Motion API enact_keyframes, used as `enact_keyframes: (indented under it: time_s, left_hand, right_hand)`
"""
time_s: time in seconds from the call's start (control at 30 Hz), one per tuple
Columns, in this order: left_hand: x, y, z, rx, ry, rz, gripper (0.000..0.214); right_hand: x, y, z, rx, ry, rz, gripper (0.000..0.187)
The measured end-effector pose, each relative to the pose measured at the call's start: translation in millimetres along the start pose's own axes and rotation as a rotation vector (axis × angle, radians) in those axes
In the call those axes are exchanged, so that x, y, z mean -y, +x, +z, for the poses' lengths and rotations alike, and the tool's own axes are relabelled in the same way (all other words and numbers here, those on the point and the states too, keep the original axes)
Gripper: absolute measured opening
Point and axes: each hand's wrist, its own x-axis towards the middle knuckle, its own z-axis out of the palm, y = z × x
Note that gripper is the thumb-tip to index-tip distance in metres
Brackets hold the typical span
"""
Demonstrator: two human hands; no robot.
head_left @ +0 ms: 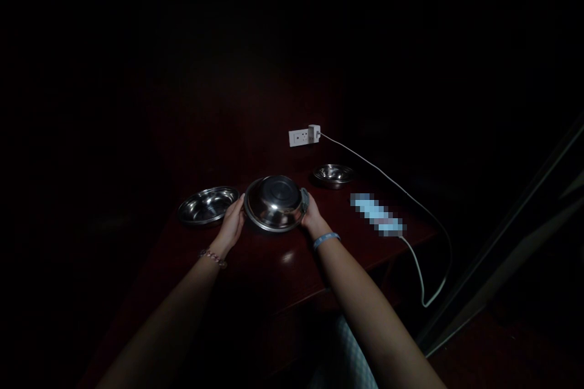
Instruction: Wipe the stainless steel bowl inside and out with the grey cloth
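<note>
A shiny metal bowl (274, 209) is tilted so its round base faces me, in the middle of the dark red table. My left hand (233, 222), with a beaded bracelet at the wrist, grips its left rim. On the opposite side, my right hand (312, 213), wearing a blue band, presses a small grey cloth-like piece (305, 199) against the bowl. Whether that piece is a cloth or a sponge is too dark to tell. A wider metal dish (207, 206) lies just left of my left hand. Behind and to the right stands a smaller metal bowl (333, 175).
A blurred bright phone-like object (378, 214) lies on the table's right side (347, 261). Its white cable (422, 279) hangs past the table edge and loops up to a charger (314, 133) in the wall socket (298, 137). The surroundings are very dark.
</note>
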Motion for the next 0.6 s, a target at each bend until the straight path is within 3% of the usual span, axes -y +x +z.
enact_keyframes:
  time_s: [0.1,0.17,0.47,0.6]
  left_hand:
    - [2.1,0.7,-1.0,0.008,-0.001,-0.023,0.021]
    - [3.1,0.9,-1.2,0.022,-0.008,-0.035,0.023]
    - [7.1,-8.2,4.7,0.162,-0.071,-0.120,0.026]
    - [9.7,-11.8,5.0,0.258,-0.002,-0.198,0.024]
  right_hand:
    - [2.6,-1.4,1.6,-0.086,0.026,0.139,0.020]
    - [4.3,-3.6,4.3,-0.092,0.031,0.135,0.021]
    - [6.8,-9.4,10.9,-0.081,0.013,0.010,0.022]
    - [7.3,-4.2,5.1,-0.172,0.067,-0.113,0.023]
